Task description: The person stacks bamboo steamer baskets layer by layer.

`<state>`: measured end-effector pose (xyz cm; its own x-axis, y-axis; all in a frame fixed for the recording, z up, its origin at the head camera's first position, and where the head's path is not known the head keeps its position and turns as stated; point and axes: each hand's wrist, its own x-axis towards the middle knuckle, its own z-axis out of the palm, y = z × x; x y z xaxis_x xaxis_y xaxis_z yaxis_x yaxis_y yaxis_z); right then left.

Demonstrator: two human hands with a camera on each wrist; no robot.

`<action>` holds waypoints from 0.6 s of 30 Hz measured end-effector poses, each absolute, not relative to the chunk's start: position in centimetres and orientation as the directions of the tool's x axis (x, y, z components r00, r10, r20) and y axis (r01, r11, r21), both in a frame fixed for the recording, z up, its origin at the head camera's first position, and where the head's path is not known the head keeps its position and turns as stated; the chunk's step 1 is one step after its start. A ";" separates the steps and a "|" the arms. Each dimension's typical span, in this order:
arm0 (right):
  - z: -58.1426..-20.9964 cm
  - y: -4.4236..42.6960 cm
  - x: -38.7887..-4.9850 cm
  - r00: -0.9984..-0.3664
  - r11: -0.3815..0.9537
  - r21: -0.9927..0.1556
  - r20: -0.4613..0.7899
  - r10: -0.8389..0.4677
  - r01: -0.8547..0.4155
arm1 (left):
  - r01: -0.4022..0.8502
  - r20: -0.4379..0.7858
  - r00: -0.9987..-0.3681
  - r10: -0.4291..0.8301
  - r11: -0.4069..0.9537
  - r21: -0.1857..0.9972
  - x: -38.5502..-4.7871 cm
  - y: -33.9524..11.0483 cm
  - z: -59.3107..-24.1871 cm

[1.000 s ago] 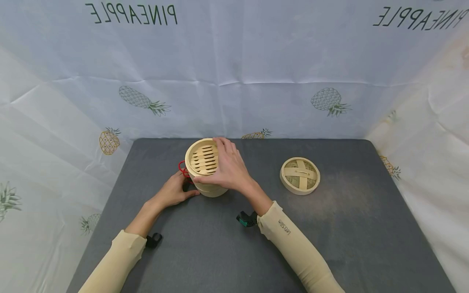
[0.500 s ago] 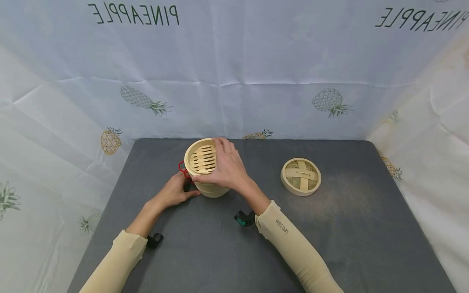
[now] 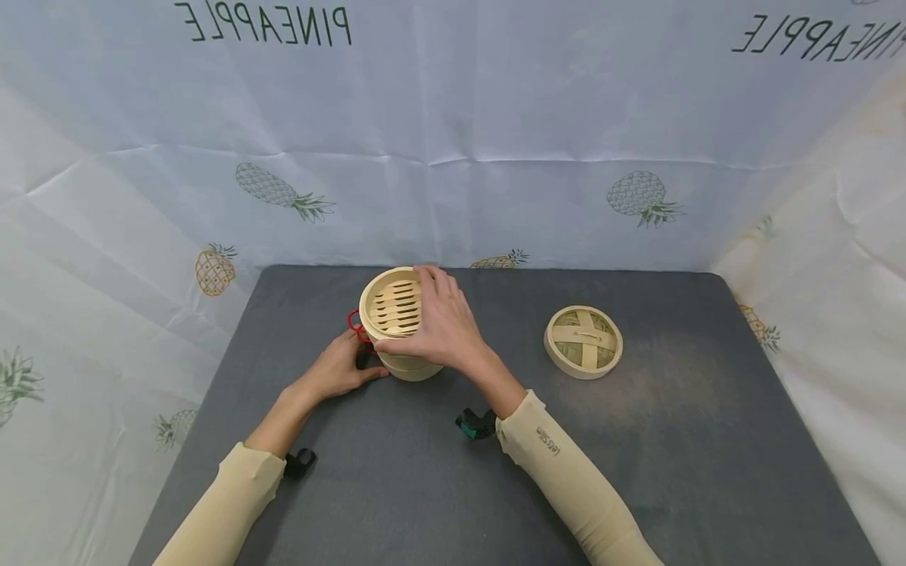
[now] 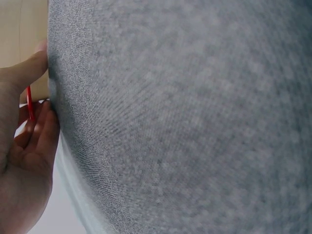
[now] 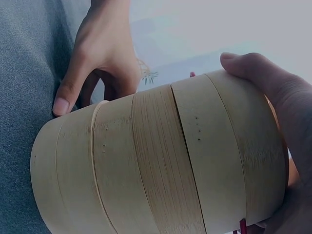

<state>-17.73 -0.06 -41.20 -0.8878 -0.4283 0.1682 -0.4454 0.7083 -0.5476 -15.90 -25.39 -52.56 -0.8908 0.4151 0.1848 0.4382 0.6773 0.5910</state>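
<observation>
A stack of round bamboo steamer baskets stands on the table's left half, its slatted top tier uncovered. My right hand grips that top tier at the rim, thumb on the near side and fingers on the far side. Low on the left, my left hand holds the bottom of the stack between thumb and fingers, as the right wrist view also shows. A red cord loop sticks out at the stack's left side, by the left fingers. Bands of the tiers fill much of the right wrist view.
Off to the right lies the round bamboo lid with its crossed strips facing up. The table has a dark grey cloth top. Pineapple-print curtains hang behind it and on both sides.
</observation>
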 end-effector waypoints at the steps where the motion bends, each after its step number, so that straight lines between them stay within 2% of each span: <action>1: -41.2 0.0 -17.7 -0.887 0.706 -0.549 0.168 -0.430 -0.447 | 0.448 0.198 -0.886 0.419 0.670 0.592 -15.9 -25.4 -52.6; 10: -41.3 0.1 -17.8 -0.886 0.695 -0.560 0.182 -0.427 -0.451 | 0.503 0.252 -0.855 0.453 0.605 0.618 -16.6 -26.1 -53.9; 15: -41.5 0.0 -17.8 -0.889 0.692 -0.568 0.187 -0.418 -0.445 | 0.521 0.279 -0.848 0.450 0.616 0.590 -17.3 -26.8 -55.6; 18: -41.5 0.0 -17.7 -0.890 0.692 -0.570 0.187 -0.415 -0.443 | 0.514 0.277 -0.853 0.442 0.624 0.589 -17.2 -26.7 -55.4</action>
